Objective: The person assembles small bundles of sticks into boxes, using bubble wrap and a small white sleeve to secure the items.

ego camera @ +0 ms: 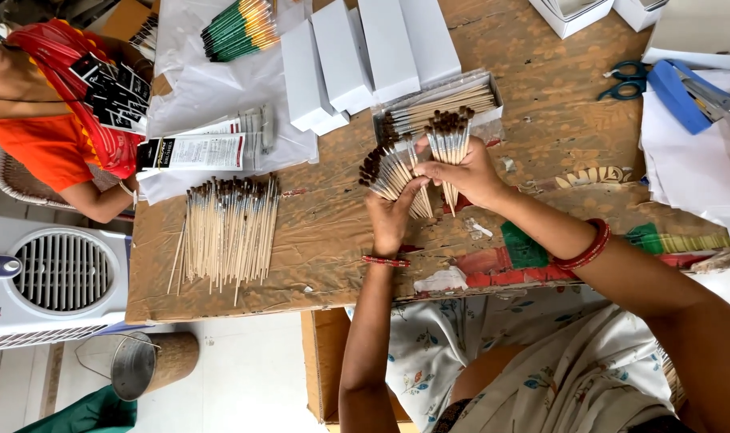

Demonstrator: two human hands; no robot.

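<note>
My left hand [393, 216] grips a fanned bunch of thin wooden paintbrushes [387, 171] with dark bristles pointing up-left. Beside it, my right hand [465, 172] holds a second upright bunch of brushes [451, 132], bristles at the top. The two hands touch at the fingertips over the worn wooden table [317, 240]. Just behind the hands sits a clear shallow tray [493, 95] with more brushes lying in it. A large loose pile of the same brushes [225, 228] lies on the table to the left.
Several white boxes [357, 56] lie at the back. Another person [56, 128] in orange sits at the far left with packaged brush sets [193, 151]. Green-handled brushes [241, 30], blue scissors [625, 80], a blue stapler [685, 92], white paper [693, 160], a cooler fan [44, 277] and a metal bucket [137, 365] surround.
</note>
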